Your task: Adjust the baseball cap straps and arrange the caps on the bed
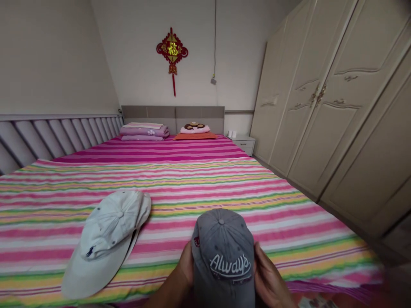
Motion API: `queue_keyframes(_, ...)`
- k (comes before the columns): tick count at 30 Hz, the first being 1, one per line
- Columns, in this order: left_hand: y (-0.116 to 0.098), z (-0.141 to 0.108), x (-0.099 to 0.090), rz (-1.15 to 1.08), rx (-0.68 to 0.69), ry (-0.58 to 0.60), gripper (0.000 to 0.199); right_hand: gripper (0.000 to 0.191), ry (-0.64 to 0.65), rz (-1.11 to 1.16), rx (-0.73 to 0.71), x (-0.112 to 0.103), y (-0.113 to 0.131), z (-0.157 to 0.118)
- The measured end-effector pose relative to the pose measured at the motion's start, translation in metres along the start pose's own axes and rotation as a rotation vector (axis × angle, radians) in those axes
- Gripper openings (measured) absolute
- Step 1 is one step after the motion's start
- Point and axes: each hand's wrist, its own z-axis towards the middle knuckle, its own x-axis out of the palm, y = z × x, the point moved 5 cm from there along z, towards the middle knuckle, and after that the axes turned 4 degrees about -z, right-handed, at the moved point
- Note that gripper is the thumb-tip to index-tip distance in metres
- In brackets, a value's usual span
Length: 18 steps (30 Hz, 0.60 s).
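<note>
A grey baseball cap (221, 239) with white "Always" lettering is held at the near edge of the bed, its brim pointing toward me. On the cap's left side is my left hand (186, 262), closed on it, with most of its fingers hidden behind the fabric. Gripping the opposite side is my right hand (269, 276), its thumb and part of its fingers showing. To the left, apart from both hands, a pale baseball cap (112, 229) with a small dark embroidered logo lies on the striped sheet, brim toward the lower left.
The bed's striped sheet (173, 184) stretches to a grey headboard (147, 113). Folded purple bedding (144, 130) and a pink pillow (195, 129) rest at the far end. Beyond the right edge stand a small nightstand (243, 143) and a cream wardrobe (308, 128). A padded rail (48, 134) lines the left.
</note>
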Motion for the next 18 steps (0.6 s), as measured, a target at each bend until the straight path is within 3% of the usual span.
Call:
queue_keyframes(2,0.004,0.006,-0.019,-0.092,-0.022,-0.109,0.023,0.024,-0.027,-0.031,0.013,-0.011,0.012,-0.001)
queue_keyframes(5,0.002,0.02,-0.034,-0.186,0.099,-0.212,0.026,0.022,-0.075,-0.141,-0.014,-0.025,0.036,-0.001)
queue_keyframes(7,0.002,0.034,-0.033,-0.194,0.134,-0.218,0.026,0.02,-0.104,-0.215,-0.035,-0.033,0.053,0.001)
queue_keyframes(10,0.012,0.057,-0.026,-0.163,0.061,-0.25,0.025,0.015,-0.125,-0.241,0.007,-0.044,0.069,0.004)
queue_keyframes(14,0.024,0.075,-0.023,-0.127,0.027,-0.351,0.03,0.019,-0.123,-0.199,0.126,-0.061,0.065,0.004)
queue_keyframes(18,0.029,0.086,-0.016,-0.111,-0.008,-0.342,0.029,0.013,-0.184,-0.16,0.063,-0.08,0.065,0.006)
